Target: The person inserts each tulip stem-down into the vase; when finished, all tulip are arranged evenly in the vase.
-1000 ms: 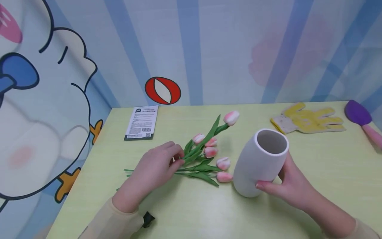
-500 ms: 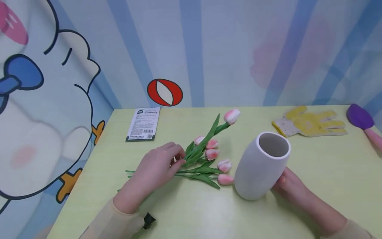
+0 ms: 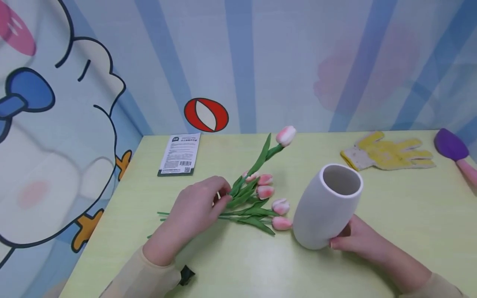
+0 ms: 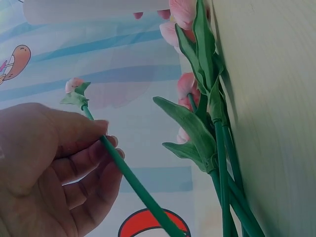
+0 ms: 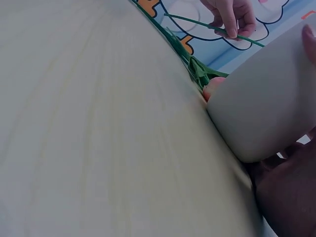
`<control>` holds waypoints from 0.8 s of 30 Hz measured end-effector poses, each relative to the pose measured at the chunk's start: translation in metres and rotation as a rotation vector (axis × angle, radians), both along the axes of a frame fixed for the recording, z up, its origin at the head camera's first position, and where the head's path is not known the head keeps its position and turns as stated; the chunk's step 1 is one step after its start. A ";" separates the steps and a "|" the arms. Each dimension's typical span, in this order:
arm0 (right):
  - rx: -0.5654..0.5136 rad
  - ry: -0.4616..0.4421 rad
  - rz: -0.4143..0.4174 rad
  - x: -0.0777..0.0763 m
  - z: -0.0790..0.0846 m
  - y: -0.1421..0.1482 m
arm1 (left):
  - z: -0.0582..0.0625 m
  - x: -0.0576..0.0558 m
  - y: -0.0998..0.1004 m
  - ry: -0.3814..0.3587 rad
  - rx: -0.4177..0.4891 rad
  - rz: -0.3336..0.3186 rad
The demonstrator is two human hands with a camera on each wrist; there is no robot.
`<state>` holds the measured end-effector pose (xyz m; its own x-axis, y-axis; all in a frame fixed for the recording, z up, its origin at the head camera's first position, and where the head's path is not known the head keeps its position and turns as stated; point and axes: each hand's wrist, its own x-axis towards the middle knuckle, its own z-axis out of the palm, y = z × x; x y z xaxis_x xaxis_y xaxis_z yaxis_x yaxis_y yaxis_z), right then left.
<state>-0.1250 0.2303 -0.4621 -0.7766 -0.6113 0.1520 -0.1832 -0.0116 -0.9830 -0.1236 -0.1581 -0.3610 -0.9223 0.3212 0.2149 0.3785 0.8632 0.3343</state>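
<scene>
A pale, faintly grained counter point(image 3: 246, 265) is bounded behind by a blue-striped backdrop point(image 3: 290, 62) and on the left by a cartoon-printed sheet point(image 3: 56, 165). Along the far side are laid a printed packet point(image 3: 179, 153), a yellow-and-white work glove point(image 3: 387, 153) and a purple-headed spatula point(image 3: 451, 145); a small black object point(image 3: 186, 275) is seen beside the left sleeve point(image 3: 145, 273). The left hand point(image 3: 197, 203) is extended over the green stems, palm turned down; a single pink-and-white tulip point(image 3: 286, 136) is pinched at its stem between thumb and fingers, above the other tulips point(image 3: 281, 223), which lie on the counter. The white vase point(image 3: 324, 215), mouth upward, is gripped low on its right side by the right hand point(image 3: 363, 240), whose fingers are curled round it.
</scene>
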 end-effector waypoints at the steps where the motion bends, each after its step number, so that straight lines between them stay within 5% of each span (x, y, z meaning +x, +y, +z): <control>1: 0.014 0.014 0.010 0.000 0.002 -0.002 | 0.001 0.000 -0.001 -0.003 0.000 0.000; 12: 0.083 0.065 0.005 -0.001 0.006 -0.013 | 0.010 -0.004 -0.002 -0.022 0.011 -0.013; 24: 0.108 0.043 0.010 0.001 0.003 -0.009 | 0.011 0.011 0.011 -0.017 0.213 -0.119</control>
<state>-0.1241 0.2210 -0.4589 -0.7648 -0.6334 0.1182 -0.2258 0.0916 -0.9699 -0.1130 -0.1474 -0.3501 -0.8849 0.3767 0.2741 0.4658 0.7225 0.5109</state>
